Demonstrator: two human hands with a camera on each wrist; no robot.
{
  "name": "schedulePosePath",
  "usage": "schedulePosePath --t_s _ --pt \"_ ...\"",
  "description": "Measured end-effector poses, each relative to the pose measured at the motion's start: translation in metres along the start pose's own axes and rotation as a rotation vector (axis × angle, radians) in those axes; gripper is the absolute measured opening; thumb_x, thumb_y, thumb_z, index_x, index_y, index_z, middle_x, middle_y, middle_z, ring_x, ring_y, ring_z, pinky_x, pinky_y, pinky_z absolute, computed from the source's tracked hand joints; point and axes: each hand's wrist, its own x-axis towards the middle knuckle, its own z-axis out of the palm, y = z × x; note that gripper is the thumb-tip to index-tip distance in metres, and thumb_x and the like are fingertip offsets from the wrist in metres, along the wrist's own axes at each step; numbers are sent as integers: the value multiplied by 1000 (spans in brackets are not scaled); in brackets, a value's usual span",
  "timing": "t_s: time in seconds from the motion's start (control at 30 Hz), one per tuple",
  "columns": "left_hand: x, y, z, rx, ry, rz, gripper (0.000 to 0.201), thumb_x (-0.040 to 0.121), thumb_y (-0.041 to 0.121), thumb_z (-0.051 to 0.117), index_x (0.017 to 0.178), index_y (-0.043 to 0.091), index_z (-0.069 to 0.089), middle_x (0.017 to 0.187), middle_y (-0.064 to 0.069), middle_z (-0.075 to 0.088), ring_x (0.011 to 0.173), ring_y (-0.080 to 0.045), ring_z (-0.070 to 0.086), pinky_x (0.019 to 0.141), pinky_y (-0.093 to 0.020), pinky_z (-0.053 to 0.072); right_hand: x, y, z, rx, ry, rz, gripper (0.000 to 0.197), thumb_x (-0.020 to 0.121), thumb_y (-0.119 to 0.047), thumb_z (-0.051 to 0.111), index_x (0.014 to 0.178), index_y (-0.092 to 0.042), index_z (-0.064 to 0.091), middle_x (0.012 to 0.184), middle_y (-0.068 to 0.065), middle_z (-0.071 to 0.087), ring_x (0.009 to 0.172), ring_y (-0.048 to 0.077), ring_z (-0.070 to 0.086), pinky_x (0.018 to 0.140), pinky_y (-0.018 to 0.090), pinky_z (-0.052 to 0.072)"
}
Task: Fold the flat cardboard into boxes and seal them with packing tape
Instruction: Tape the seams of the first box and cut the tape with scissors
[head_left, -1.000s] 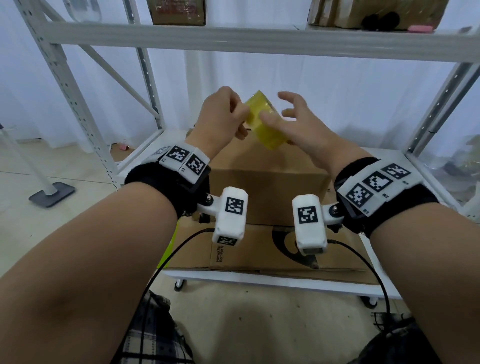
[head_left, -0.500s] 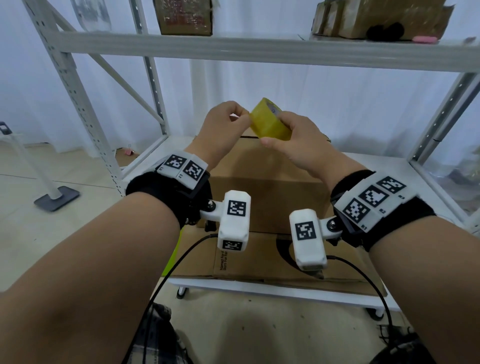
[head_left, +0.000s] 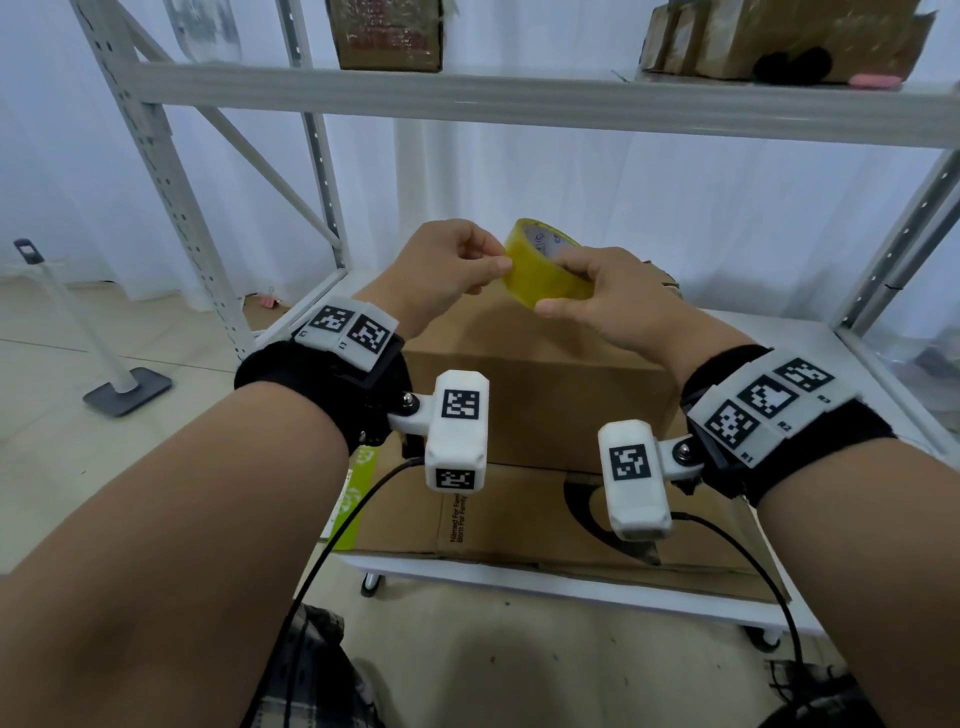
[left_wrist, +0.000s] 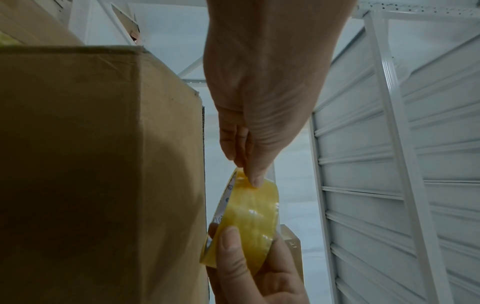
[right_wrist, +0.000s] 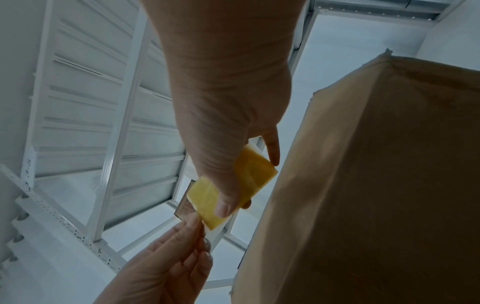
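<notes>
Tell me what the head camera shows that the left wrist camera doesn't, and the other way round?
Only the head view shows both marker-covered wristbands, the flat cardboard lying under the folded box, the cartons on the upper shelf and the floor. Only the left wrist view shows, close up from below, the left hand's fingertips pinching at the roll's edge, and the underside of the shelf above. Both show the yellow tape roll gripped by the right hand with the left hand at its rim, beside the brown box.
</notes>
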Motion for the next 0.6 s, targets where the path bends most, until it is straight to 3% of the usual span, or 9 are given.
schedulePosePath --t_s 0.13,0.27,0.37,0.43,0.6 --pt "0 -2 0 55 -18 -6 13 89 10 66 78 15 61 74 3 59 67 -5 53 66 -15 49 -1 0 0 -15 -8 20 13 88 -22 70 98 -23 62 81 -14 54 71 0 50 57 -2 32" --pt "2 -2 5 111 80 48 14 90 10 62 79 17 57 78 2 60 76 -11 58 76 -22 50 1 -2 4 -24 54 34 15 88 -25 69 100 -19 61 82 -8 54 72 3 48 55 2 33" --pt "2 0 8 18 105 50 5 92 5 60 93 9 57 82 -3 61 76 -14 62 76 -23 54 5 -3 5 -26 128 58 22 88 -25 70 101 -8 64 87 4 56 77 15 49 61 17 36" --pt "3 0 9 3 124 50 12 93 7 58 105 6 58 86 -3 61 78 -13 62 78 -22 55 6 -2 5 0 149 75 25 87 -25 70 102 -6 65 89 6 58 81 18 50 66 26 37" --pt "3 -1 11 48 146 2 29 98 14 53 125 7 59 106 -2 61 99 -17 64 91 -23 52 5 -2 4 22 172 82 23 87 -25 70 97 -6 64 83 3 56 78 16 49 65 24 37"
